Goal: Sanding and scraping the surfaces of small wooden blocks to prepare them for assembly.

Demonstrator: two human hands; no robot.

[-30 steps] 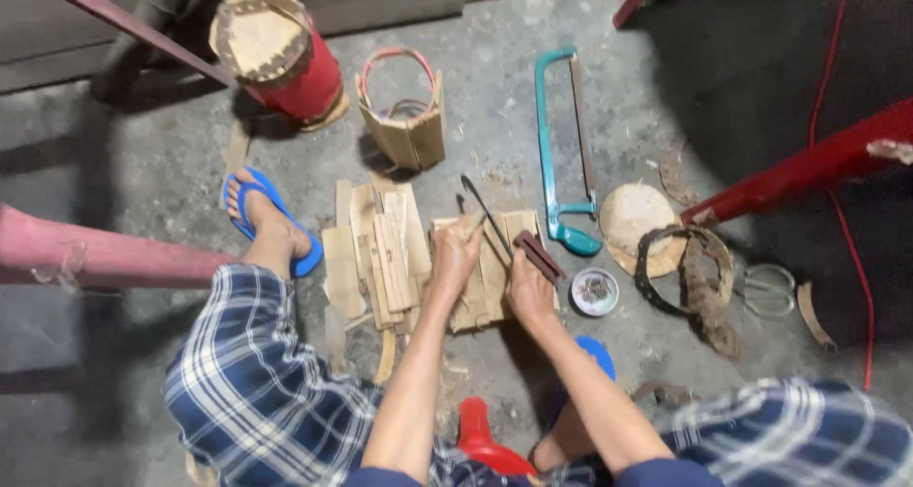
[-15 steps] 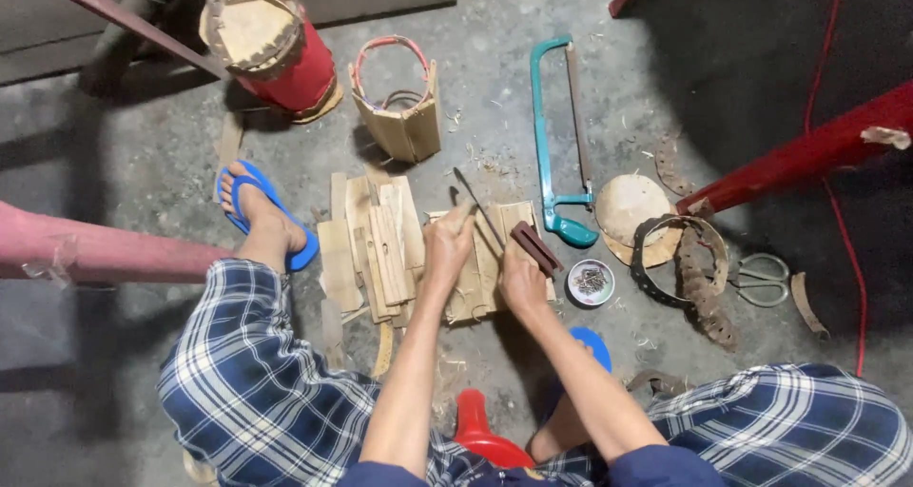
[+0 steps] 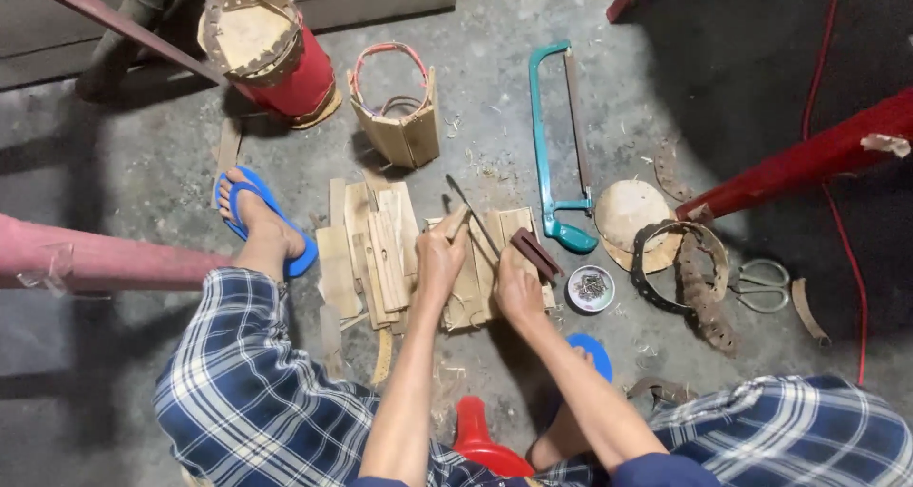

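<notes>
I judge the step in hand to be knife work on a wooden slat: my left hand [image 3: 439, 259] is curled around the top of a pale wooden slat [image 3: 455, 230], pinching it against the small stack of cut wooden pieces [image 3: 495, 259] on the concrete floor [image 3: 124, 164], while my right hand [image 3: 518, 287] is closed around the dark handle of a knife [image 3: 533, 252] whose thin blade runs up and left to the slat, just beside the left fingers. The blade looks to be meeting the slat's edge, though I cannot tell whether it has bitten in. As I read it, the next move calls for a steady hold on the slat and a controlled push of the blade along the edge, with the left fingers kept out of its line. Counting what lies about: one second pile of slats [image 3: 371, 249] to the left, touching the stack I work on; one teal hacksaw [image 3: 556, 145] lying lengthwise to the right; one small round tin of nails [image 3: 591, 288] just beside the right hand; one pair of scissors [image 3: 761, 285] further right; one round wooden disc [image 3: 630, 211] beside a dark band ring [image 3: 680, 268]; one red drum [image 3: 271, 49] with a studded skin top, and one half-built slat barrel [image 3: 399, 116] with a red hoop, both at the far side; two blue flip-flops, the left [image 3: 252, 216] on my foot and the right [image 3: 592, 352] mostly hidden under my arm; one red stool [image 3: 480, 439] beneath me.
</notes>
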